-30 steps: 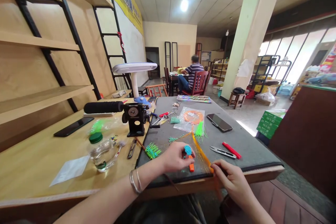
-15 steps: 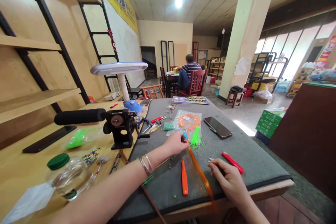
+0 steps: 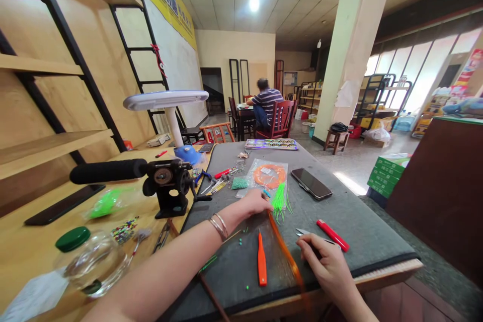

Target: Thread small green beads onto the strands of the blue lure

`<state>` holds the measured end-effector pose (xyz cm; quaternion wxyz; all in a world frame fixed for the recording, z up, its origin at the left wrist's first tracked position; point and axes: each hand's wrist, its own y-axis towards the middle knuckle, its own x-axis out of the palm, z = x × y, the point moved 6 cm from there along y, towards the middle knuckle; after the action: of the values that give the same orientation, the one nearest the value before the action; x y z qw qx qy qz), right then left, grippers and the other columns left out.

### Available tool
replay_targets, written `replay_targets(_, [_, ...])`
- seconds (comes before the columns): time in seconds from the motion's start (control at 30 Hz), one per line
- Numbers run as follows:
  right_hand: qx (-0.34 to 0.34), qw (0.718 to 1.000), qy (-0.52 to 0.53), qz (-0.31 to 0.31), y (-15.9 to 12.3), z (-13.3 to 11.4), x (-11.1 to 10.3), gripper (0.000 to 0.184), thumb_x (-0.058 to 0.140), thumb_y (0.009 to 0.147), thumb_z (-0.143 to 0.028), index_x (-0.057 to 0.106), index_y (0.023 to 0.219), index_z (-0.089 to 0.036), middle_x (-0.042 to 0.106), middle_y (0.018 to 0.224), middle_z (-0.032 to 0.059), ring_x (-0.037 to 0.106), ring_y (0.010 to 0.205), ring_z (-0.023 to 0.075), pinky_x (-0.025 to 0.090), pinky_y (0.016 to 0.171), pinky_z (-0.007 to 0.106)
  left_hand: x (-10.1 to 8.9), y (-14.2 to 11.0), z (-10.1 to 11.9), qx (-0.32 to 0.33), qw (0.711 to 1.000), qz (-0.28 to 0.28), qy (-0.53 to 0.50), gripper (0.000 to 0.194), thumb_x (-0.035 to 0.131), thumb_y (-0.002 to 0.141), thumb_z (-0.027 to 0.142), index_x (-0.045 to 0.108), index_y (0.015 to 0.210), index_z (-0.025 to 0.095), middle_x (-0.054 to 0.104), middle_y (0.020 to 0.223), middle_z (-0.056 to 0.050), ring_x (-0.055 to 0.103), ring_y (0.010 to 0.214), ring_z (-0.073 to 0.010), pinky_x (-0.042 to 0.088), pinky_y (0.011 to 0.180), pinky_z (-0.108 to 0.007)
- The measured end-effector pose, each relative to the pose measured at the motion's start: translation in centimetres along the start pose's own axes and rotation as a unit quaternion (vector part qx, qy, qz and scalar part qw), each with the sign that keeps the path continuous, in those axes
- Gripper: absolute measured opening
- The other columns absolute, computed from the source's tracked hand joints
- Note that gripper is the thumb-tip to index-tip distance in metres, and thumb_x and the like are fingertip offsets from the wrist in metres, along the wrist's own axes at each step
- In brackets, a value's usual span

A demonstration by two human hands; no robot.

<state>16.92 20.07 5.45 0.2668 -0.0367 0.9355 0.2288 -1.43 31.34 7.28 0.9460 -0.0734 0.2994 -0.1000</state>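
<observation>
My left hand reaches to the middle of the grey mat, fingers pinched on the upper end of an orange fibre bundle. The loose strands trail toward the mat's front edge. A small blue piece shows just beyond those fingers. My right hand is low on the right, fingers curled around a thin pointed silver tool; whether it is scissors or tweezers I cannot make out. Beside it lies a red lighter-like stick. An orange-handled pointed tool rests between my hands.
Bright green strands and a bag with an orange coil lie beyond my left hand, near a phone. At left stand a black hand-cranked device and a jar. A person sits in the background.
The view has shifted slightly. My left hand has turned a little, its fingers now lower on the orange fibres. More of the silver tool shows past my right fingers.
</observation>
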Motion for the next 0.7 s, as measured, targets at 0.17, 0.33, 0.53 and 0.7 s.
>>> replay_targets(0.17, [-0.003,0.999,0.021,0.046,-0.1,0.1,-1.1,0.03,0.053,0.085,-0.045,0.063,0.07,-0.022,0.056,0.056,0.0001,0.051,0.053,0.0159,0.04,0.051,0.026,-0.7,-3.3,-0.2,-0.007,0.987,-0.068,-0.146,0.037,0.07,0.06,0.042,0.041,0.057,0.02,0.033,0.047,0.011,0.023,0.039,-0.0043,0.015,0.041,-0.021])
replay_targets(0.33, [-0.01,0.994,-0.002,0.109,-0.3,-0.7,-2.5,0.034,0.052,0.083,-0.052,0.064,0.073,-0.022,0.059,0.057,0.0016,0.055,0.055,0.0178,0.045,0.057,0.028,0.0,-7.1,-0.6,-0.014,0.926,-0.124,-0.358,0.045,0.079,0.053,0.042,0.041,0.063,0.019,0.028,0.05,0.013,0.015,0.04,-0.0018,0.006,0.041,-0.02])
replay_targets(0.53, [0.0,0.965,-0.197,0.171,0.4,-1.3,-5.6,0.031,0.048,0.087,-0.045,0.066,0.087,-0.02,0.069,0.085,0.0088,0.061,0.08,0.0237,0.046,0.073,0.033,0.1,-9.5,-1.1,-0.003,0.856,-0.106,-0.506,0.046,0.084,0.053,0.033,0.045,0.071,0.017,0.026,0.051,0.013,0.016,0.04,0.0001,0.001,0.041,-0.019])
replay_targets(0.7, [0.069,0.922,-0.377,0.052,1.4,1.0,-6.3,0.023,0.049,0.087,-0.033,0.069,0.088,-0.021,0.07,0.091,0.0076,0.06,0.088,0.0242,0.042,0.076,0.032,0.0,-9.9,-1.4,0.007,0.83,-0.112,-0.547,0.049,0.085,0.052,0.032,0.041,0.067,0.017,0.029,0.053,0.013,0.013,0.039,0.0013,0.002,0.04,-0.018])
